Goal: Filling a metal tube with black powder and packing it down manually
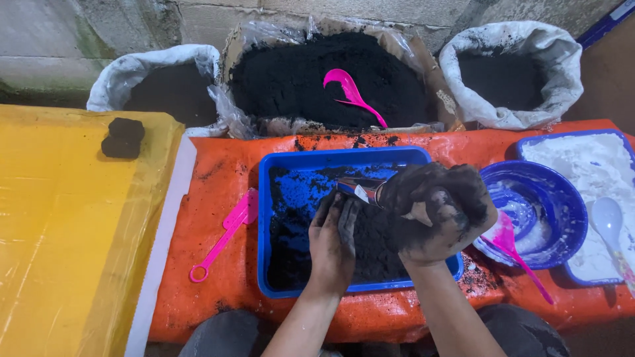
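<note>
I see my left hand (334, 241) lying flat in the black powder (370, 244) inside the blue tray (278, 198). My right hand (436, 211), smeared black, is closed around a small metal tool (360, 190) above the tray. A pink scoop (221, 238) lies on the orange sheet (218, 165) to the left; a blue bowl (549, 211) stands to the right.

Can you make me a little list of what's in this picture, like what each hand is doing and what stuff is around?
left hand: flat on the black powder in the blue tray
right hand: closed around a small metal tube, coated in black powder
behind the tray: three sacks of black powder, a pink scoop in the middle one
left of the tray: pink spatula on the orange cover
right of the tray: blue bowl, white powder with a white spoon
on the yellow cover: two black pressed pucks
</note>
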